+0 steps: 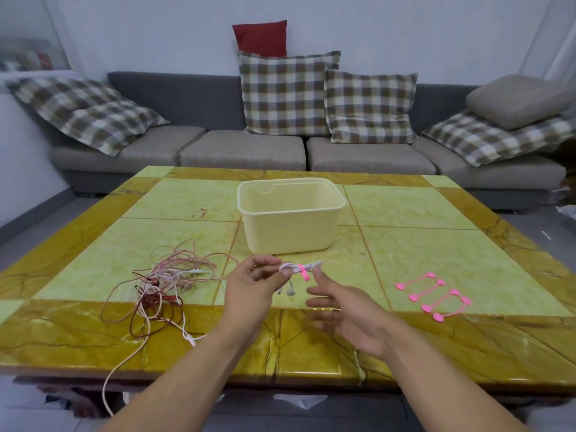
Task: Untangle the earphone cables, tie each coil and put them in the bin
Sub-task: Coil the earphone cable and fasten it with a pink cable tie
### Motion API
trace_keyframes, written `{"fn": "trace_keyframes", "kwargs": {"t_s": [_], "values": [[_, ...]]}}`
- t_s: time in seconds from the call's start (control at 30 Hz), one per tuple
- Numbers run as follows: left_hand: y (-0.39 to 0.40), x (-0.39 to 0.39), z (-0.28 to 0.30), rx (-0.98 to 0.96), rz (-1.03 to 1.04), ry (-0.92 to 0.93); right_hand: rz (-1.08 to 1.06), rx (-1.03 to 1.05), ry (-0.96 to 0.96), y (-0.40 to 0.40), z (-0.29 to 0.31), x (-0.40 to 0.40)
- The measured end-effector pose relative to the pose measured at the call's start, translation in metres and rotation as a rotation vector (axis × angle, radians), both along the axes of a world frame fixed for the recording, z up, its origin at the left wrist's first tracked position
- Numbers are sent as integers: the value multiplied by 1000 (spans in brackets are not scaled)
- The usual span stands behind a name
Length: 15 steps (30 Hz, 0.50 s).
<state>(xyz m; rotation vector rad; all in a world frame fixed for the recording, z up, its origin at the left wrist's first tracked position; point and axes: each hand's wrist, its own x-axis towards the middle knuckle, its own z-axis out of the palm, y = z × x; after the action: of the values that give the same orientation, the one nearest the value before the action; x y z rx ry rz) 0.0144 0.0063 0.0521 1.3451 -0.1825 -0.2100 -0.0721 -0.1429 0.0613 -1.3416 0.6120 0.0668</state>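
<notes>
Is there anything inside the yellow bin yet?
No, the bin looks empty inside, and the tied white coil is in front of it, held by the left hand.

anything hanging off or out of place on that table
Yes: one pink cable from the tangled earphones trails over the table near edge and hangs toward the floor, where it could snag.

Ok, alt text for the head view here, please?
The left hand holds a white earphone coil bound with a pink tie, the open right hand beside it. Behind stands a cream bin; tangled cables lie left, spare ties right.
</notes>
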Motion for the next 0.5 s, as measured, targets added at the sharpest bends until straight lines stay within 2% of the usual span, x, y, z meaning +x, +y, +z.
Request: {"fn": "trace_keyframes", "kwargs": {"t_s": [0.13,0.23,0.37,0.5], "values": [[-9,-6,3,89,-28,-103,-118,22,-174,9,1,15],[-16,-6,3,81,-86,-111,-242,-12,-270,4,-1,23],[-28,13,4,-28,63,159,-420,-20,-339,-7,1,27],[-51,52,29,6,53,364,-451,214,-347,-2,9,29]]}}
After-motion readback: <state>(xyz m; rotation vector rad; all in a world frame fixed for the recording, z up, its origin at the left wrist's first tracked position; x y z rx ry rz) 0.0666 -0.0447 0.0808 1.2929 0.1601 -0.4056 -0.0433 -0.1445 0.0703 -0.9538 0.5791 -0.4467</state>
